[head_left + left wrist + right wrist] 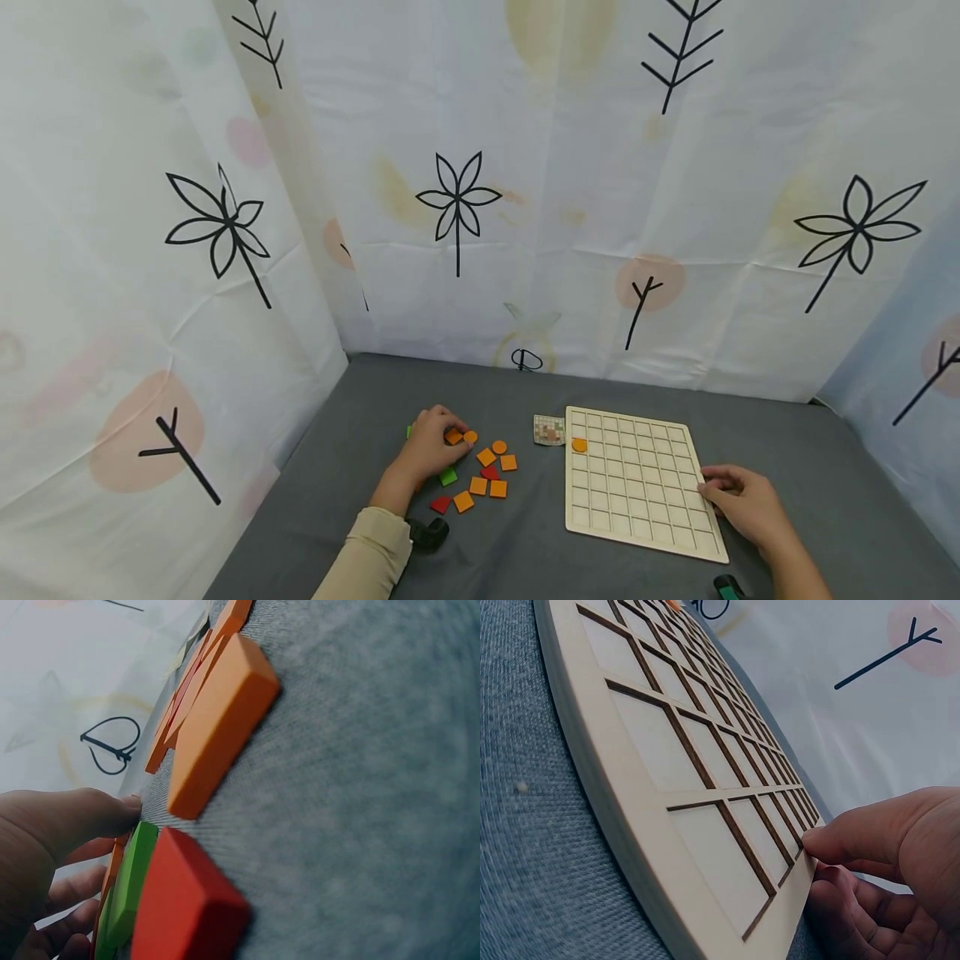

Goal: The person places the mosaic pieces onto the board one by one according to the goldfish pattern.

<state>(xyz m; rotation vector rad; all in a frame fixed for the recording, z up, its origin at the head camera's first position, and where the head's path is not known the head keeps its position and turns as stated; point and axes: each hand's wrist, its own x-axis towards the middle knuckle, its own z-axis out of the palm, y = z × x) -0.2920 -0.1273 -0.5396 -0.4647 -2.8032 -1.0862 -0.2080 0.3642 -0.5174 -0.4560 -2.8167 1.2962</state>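
My left hand [432,440] is over the loose pieces on the left, with thumb and index fingertips at opposite sides of an orange round piece [470,436]. An orange square piece [453,436] shows between those fingers. In the left wrist view the thumb [90,814] hides what lies at the fingertips. My right hand [742,500] grips the right edge of a pale wooden grid board [637,483]. Its thumb lies on the rim, and the other fingers curl beside and below the edge. One orange round piece [579,445] sits in the board's upper left cells.
Several orange squares [477,486], another orange disc [499,447], red pieces [441,504] and green pieces [447,476] lie around the left hand. A small patterned card [549,430] lies at the board's left edge. Printed white cloth [465,308] hangs behind the grey table [525,550].
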